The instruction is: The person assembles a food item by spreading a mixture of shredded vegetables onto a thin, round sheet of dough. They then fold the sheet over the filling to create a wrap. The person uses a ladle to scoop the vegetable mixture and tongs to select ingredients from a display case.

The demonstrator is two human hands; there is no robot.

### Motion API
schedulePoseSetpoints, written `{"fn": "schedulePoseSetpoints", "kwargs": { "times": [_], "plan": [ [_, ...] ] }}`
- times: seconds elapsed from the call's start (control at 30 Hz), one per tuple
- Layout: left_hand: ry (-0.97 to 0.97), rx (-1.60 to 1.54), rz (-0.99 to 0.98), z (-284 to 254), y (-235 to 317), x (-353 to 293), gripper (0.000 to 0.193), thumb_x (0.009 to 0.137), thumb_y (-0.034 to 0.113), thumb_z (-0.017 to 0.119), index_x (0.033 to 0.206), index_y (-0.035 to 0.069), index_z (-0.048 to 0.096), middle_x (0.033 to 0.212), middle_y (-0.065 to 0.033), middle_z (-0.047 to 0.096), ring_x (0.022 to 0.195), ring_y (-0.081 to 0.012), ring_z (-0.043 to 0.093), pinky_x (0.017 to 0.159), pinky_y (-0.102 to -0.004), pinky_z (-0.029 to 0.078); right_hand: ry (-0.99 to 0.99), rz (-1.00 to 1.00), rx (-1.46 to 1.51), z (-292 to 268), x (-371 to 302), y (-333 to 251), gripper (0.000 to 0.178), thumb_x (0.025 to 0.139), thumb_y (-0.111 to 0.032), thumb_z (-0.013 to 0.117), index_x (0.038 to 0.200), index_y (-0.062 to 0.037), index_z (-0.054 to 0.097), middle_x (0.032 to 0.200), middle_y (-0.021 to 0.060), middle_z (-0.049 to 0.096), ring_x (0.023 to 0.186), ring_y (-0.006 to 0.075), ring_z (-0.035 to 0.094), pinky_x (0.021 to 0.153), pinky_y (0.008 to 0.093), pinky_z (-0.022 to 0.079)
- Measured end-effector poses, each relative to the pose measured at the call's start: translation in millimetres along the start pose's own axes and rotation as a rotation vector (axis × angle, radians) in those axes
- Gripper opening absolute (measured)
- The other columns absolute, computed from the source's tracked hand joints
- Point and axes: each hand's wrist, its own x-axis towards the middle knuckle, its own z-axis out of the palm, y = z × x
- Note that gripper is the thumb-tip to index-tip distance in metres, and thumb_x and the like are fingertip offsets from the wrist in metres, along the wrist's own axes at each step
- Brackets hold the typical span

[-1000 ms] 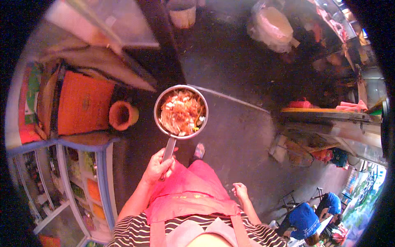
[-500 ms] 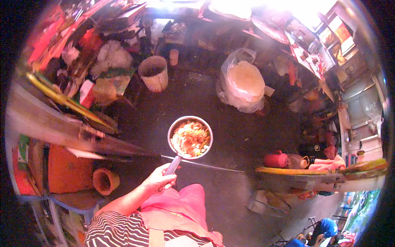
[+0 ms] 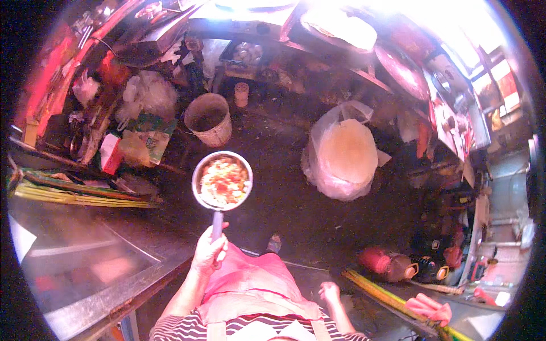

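Observation:
My left hand [image 3: 210, 250] is closed around the grey handle of a saucepan [image 3: 218, 224], which I hold out in front of me. The round pan contains chopped food [image 3: 223, 181] in orange, white and green bits. At my right side my right hand [image 3: 329, 291] hangs low, fingers loosely curled and slightly apart, with nothing visible in it. Under the hands are my pink apron and trousers [image 3: 256, 281].
A metal-topped table [image 3: 108, 295] is close on my left. Ahead stand a bucket [image 3: 209, 119] and a plastic-wrapped round bundle [image 3: 347, 156]. On the right, a yellow-edged counter [image 3: 375, 287] bears a pink cloth [image 3: 429, 310], near a red flask [image 3: 374, 260].
The surroundings have shifted as I moved forward. The saucepan, still in my left hand, sits further left in view. My right hand and one foot have come into sight.

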Motion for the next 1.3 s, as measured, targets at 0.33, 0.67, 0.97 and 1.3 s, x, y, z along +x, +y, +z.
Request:
{"fn": "schedulePoseSetpoints", "kwargs": {
  "times": [0.33,0.67,0.97,1.3],
  "plan": [
    [0.194,-0.177,0.380,39,-41,40,0.047,0.087,0.011,0.062,0.129,0.000,0.043,0.063,-0.0011,0.050,0.038,-0.0070,0.041,0.033,-0.0185,0.032,0.153,-0.720,-0.523,-16,95,-361,0.018,0.090,-0.017,0.054,0.100,-0.0049,0.064,0.064,0.0084,0.061,0.057,0.0176,0.059,0.055,0.0332,0.049],
    [0.374,-0.156,0.466,80,-58,61,0.048,0.090,0.009,0.058,0.132,-0.001,0.038,0.063,0.0011,0.047,0.038,-0.0053,0.042,0.032,-0.0178,0.032,0.614,-1.744,-0.333,-41,47,-760,0.033,0.089,-0.023,0.062,0.117,-0.0046,0.062,0.107,0.0178,0.064,0.094,0.0297,0.063,0.081,0.0376,0.050],
    [0.550,-0.411,0.563,187,-42,106,0.048,0.091,0.005,0.058,0.135,0.000,0.037,0.069,-0.0013,0.050,0.039,-0.0044,0.042,0.033,-0.0173,0.034,0.577,-1.254,-0.825,26,185,-1019,0.063,0.090,-0.055,0.041,0.140,-0.0166,0.036,0.145,0.0179,0.028,0.132,0.0454,0.024,0.102,0.0597,0.020],
    [0.647,-0.453,0.545,242,-12,117,0.051,0.091,0.006,0.059,0.136,0.000,0.036,0.072,-0.0010,0.048,0.040,-0.0034,0.038,0.034,-0.0161,0.034,0.598,-1.247,-1.003,18,177,-983,0.069,0.089,-0.063,0.038,0.147,-0.0273,0.029,0.155,0.0142,0.017,0.137,0.0495,0.015,0.107,0.0656,0.011]
  ]
}}
